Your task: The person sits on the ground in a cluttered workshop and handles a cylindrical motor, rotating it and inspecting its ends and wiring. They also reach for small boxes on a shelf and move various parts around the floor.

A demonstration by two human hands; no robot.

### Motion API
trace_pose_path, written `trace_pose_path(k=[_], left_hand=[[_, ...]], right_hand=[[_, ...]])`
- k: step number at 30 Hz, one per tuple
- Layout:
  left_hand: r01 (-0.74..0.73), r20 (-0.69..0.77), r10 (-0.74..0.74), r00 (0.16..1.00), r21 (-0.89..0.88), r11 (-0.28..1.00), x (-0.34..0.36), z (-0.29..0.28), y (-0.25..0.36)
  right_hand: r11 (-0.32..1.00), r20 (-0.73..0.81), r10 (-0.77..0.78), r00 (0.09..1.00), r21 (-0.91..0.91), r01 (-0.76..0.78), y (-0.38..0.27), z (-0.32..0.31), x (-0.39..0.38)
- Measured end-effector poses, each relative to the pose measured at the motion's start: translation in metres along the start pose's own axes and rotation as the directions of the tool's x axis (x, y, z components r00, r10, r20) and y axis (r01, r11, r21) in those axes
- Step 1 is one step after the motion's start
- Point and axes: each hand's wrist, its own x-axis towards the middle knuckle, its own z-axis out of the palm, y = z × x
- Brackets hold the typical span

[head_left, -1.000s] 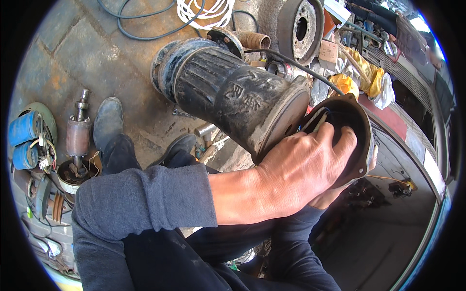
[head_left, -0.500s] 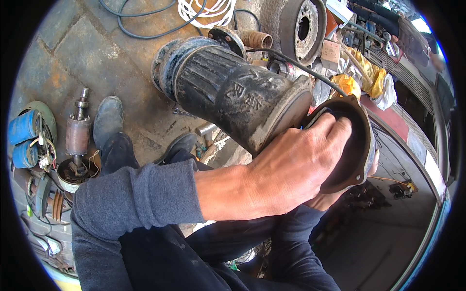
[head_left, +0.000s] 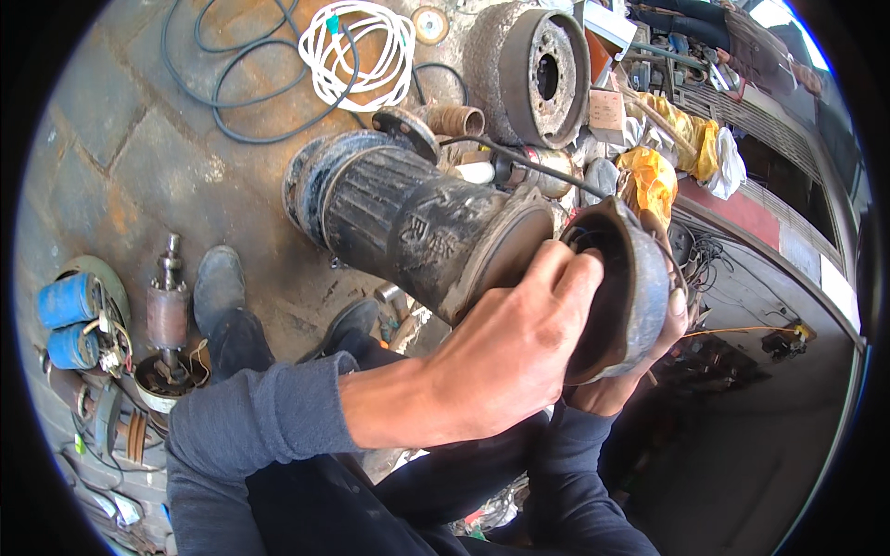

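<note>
A round cast-iron end cover (head_left: 640,296), hollow like a bowl, is tilted with its opening toward the left. My right hand (head_left: 663,338) wraps around its outer side from the right, closed on it. My left hand (head_left: 510,347) reaches across with bent fingers inside the cover's rim; the fingertips look pinched, and whatever they hold is hidden. A black cable (head_left: 538,167) runs to the top of the cover. Just left stands a ribbed dark motor housing (head_left: 399,208), leaning, with raised lettering and its open end near my left hand.
At left are a rotor shaft (head_left: 169,310), two blue capacitors (head_left: 67,322) and a brake-drum-like wheel hub (head_left: 547,79) farther back. A coil of white hose (head_left: 357,56) lies beside dark cable on the stained floor. Yellow bags (head_left: 649,176) and a small box (head_left: 607,116) sit back right.
The cover has turned, so more of its outer side and my right-hand fingers show. My left hand stays at its opening. The whole view has shifted, with the scene lower and slightly left.
</note>
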Motion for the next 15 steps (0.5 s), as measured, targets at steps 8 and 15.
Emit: trace_pose_path(k=[8, 15], left_hand=[[-0.007, 0.051, 0.005, 0.999, 0.031, 0.999, -0.005, -0.012, 0.01], [0.046, 0.073, -0.043, 0.996, -0.04, 0.998, -0.002, -0.029, 0.019]], right_hand=[[0.987, -0.062, 0.008, 0.998, -0.16, -0.018, -0.004, -0.007, 0.004], [0.976, -0.071, 0.032, 0.997, -0.211, -0.046, -0.017, 0.011, -0.001]])
